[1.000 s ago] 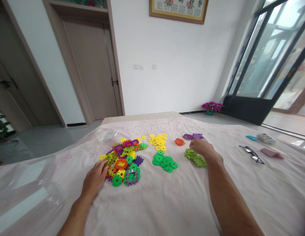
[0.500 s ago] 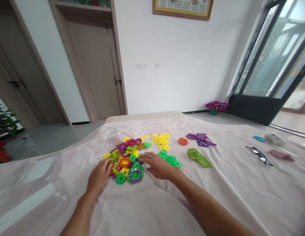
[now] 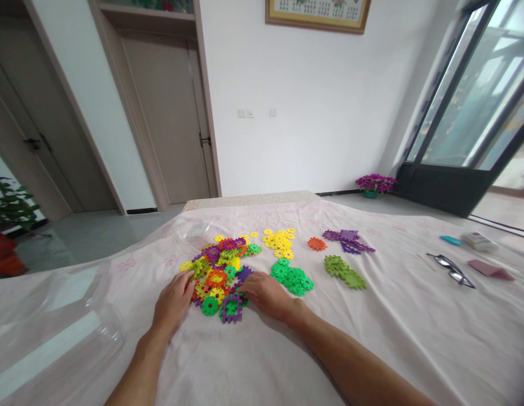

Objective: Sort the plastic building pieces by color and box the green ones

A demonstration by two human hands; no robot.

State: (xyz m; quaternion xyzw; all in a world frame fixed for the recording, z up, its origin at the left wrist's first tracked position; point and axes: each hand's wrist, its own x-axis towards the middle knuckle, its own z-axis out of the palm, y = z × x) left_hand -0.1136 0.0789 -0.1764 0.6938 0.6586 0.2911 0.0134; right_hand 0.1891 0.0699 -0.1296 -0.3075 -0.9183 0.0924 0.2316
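Observation:
A mixed pile of plastic interlocking pieces [image 3: 217, 276] lies before me in purple, orange, yellow and green. My left hand [image 3: 174, 299] rests against its left edge, fingers loosely extended, holding nothing visible. At the pile's right side, my right hand [image 3: 267, 293] has its fingertips pinched on a green flower-shaped disc, mostly hidden by the fingers. Close to those fingertips is a purple square frame piece [image 3: 232, 308]. Another green disc [image 3: 210, 305] sits at the front of the pile. Just beyond my right hand lies a heap of green discs [image 3: 293, 278].
Yellow discs [image 3: 279, 243], an orange piece [image 3: 317, 243], purple pieces [image 3: 348, 239] and light green pieces [image 3: 345, 272] lie in separate groups. Clear plastic containers [image 3: 71, 332] stand at left. Eyeglasses [image 3: 451, 270], a pink cloth [image 3: 490, 269] and a white pack [image 3: 478, 241] are at right.
My right hand has drawn nearer to me, and its spread fingers have closed together at the pile's edge. The purple square frame has shifted slightly toward me. My left hand stays by the pile.

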